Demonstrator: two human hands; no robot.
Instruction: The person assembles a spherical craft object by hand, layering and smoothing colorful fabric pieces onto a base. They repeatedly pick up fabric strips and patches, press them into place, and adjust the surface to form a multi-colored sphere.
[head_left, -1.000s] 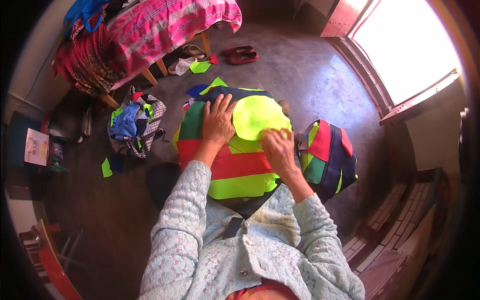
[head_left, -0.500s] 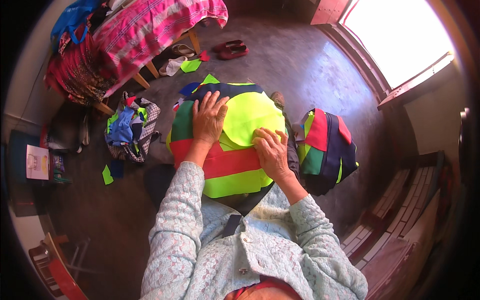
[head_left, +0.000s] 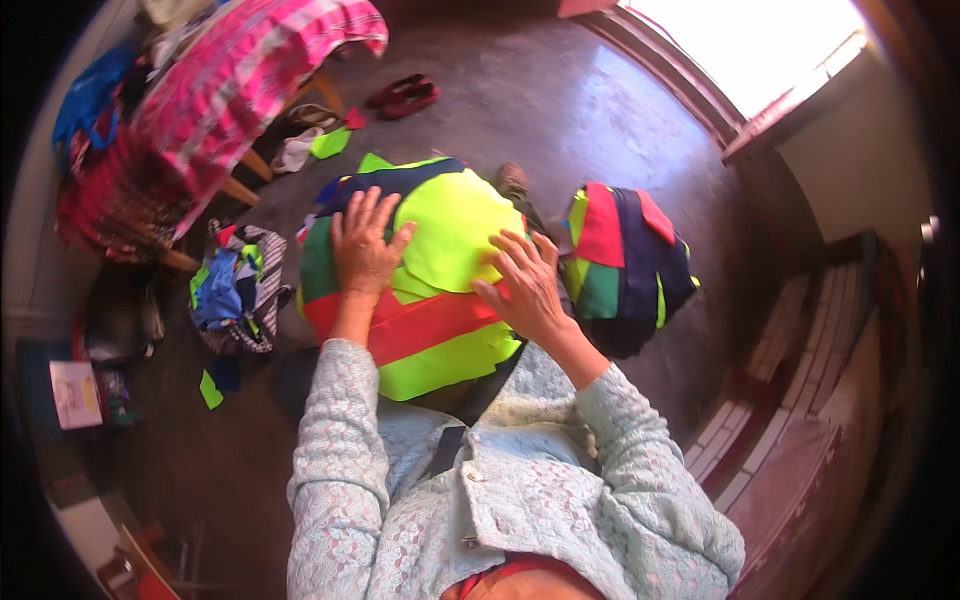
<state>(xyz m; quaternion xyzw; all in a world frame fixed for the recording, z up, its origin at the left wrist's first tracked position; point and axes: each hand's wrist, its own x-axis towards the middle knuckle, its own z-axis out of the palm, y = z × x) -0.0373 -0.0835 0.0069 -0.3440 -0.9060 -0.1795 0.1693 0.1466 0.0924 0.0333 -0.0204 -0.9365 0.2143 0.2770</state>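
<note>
Across my lap lie several overlapping fabric pieces in green, red, navy and neon yellow. A large rounded neon yellow piece (head_left: 450, 225) rests on top, with a red strip (head_left: 430, 325) and more yellow cloth (head_left: 430, 372) on the side nearer me. My left hand (head_left: 368, 245) lies flat with fingers spread, over the green cloth (head_left: 318, 260) and the left edge of the yellow piece. At the right edge of that piece is my right hand (head_left: 525, 285), its fingers apart and slightly bent, with nothing visible in them. Whether its fingertips touch the cloth I cannot tell.
To the right on the floor sits a multicoloured fabric bundle (head_left: 625, 255). An open checked bag of scraps (head_left: 235, 290) stands at left. Beyond are a pink-covered bed (head_left: 260, 80), dark red shoes (head_left: 404, 95) and a bright doorway (head_left: 750, 50). A brick-patterned bench (head_left: 780, 400) is at right.
The view has shifted, so the surroundings sit further left. My right hand has loosened from the yellow piece's edge, its fingers spreading. My left hand stays flat on the cloth.
</note>
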